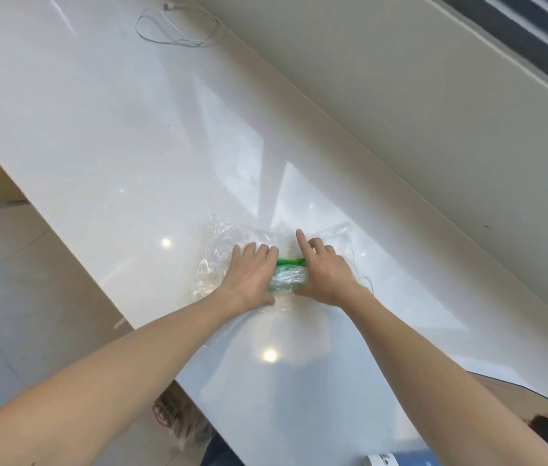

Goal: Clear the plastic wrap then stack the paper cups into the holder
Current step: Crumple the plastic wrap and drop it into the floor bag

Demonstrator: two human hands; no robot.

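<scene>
Crumpled clear plastic wrap point(222, 237) lies spread on the glossy white counter point(114, 129). A green and white bundle point(288, 274) sits inside the wrap, squeezed between my two hands. My left hand point(252, 274) presses on the bundle's left side, fingers curled over the wrap. My right hand point(323, 270) grips its right side with the index finger stretched out straight. I cannot tell whether the bundle is cups or folded wrap. No cup holder shows.
A white cable point(178, 25) lies coiled at the counter's far end. A cream wall ledge point(400, 112) runs along the right side. The counter's left edge drops to a tiled floor point(13, 280). A white cup-like rim point(378, 460) peeks in at the bottom.
</scene>
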